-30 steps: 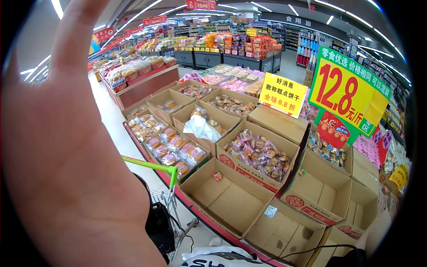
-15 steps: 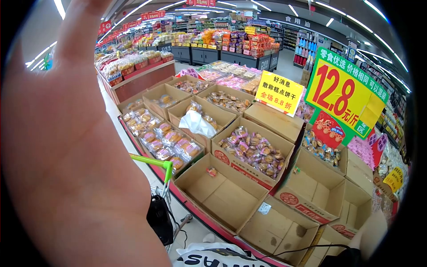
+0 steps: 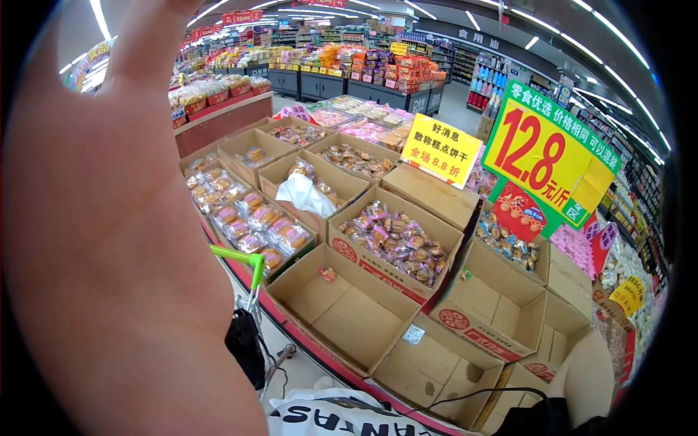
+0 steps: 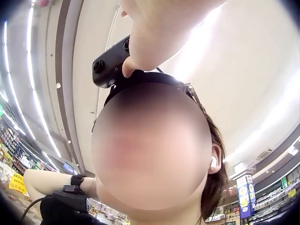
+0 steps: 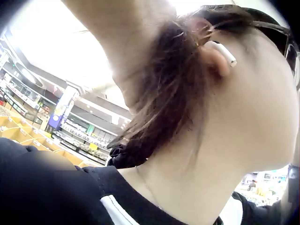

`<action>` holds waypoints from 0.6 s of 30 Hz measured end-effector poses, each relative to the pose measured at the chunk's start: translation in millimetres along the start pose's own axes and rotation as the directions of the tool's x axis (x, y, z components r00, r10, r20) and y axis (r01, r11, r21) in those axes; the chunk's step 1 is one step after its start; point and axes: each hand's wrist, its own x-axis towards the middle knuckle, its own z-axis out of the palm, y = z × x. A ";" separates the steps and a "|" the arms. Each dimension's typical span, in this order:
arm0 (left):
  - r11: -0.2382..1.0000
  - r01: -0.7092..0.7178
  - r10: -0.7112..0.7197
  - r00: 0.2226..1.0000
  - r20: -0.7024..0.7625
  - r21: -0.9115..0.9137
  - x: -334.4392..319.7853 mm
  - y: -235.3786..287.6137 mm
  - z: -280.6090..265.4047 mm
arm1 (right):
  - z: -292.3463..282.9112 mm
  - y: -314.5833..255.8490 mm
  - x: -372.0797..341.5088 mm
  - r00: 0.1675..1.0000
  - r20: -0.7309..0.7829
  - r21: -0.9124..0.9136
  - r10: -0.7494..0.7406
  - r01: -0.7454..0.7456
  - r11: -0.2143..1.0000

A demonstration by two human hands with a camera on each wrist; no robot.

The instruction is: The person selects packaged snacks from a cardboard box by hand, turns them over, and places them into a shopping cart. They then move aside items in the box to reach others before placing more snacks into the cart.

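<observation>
My left hand [image 3: 123, 218] fills the left side of the head view, raised close to the lens. In the left wrist view it grips the black head camera [image 4: 110, 65], with the thumb [image 4: 131, 67] at the lower edge and a fingertip near the upper one. My right arm [image 3: 592, 370] is bent up at the lower right of the head view. Behind the head, my right hand [image 5: 133, 61] is at the dark hair [image 5: 168, 89], its fingers hidden. A white earbud [image 5: 222, 52] sits in the ear beside it.
Cardboard boxes [image 3: 342, 305] on a red-edged stand lie ahead, several with wrapped pastries [image 3: 396, 240]. A green-handled cart [image 3: 240, 256] is at the left. A large price sign [image 3: 549, 156] and a smaller yellow sign [image 3: 440, 149] stand among the boxes.
The stand and signs have shifted left in the head view. My left hand stays raised beside the lens. More of my right arm shows at the lower right.
</observation>
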 end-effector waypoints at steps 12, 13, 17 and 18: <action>0.985 -0.141 0.153 0.980 -0.123 0.099 45.8 -0.9 -30.2 | -5.5 -7.6 0.2 1.000 -0.002 -0.016 -0.014 0.014 1.000; 0.978 -0.167 0.183 0.974 -0.131 0.121 53.2 4.2 -36.9 | -6.0 -8.1 0.4 1.000 0.001 -0.017 -0.014 0.014 1.000; 0.956 -0.262 0.277 0.953 -0.122 0.131 65.3 27.6 -50.0 | -6.4 -8.0 -0.2 1.000 0.027 -0.030 -0.009 0.010 0.999; 0.962 -0.257 0.267 0.957 -0.113 0.095 64.8 30.3 -47.5 | -6.7 -8.4 -0.6 0.999 0.037 -0.033 -0.006 0.007 0.999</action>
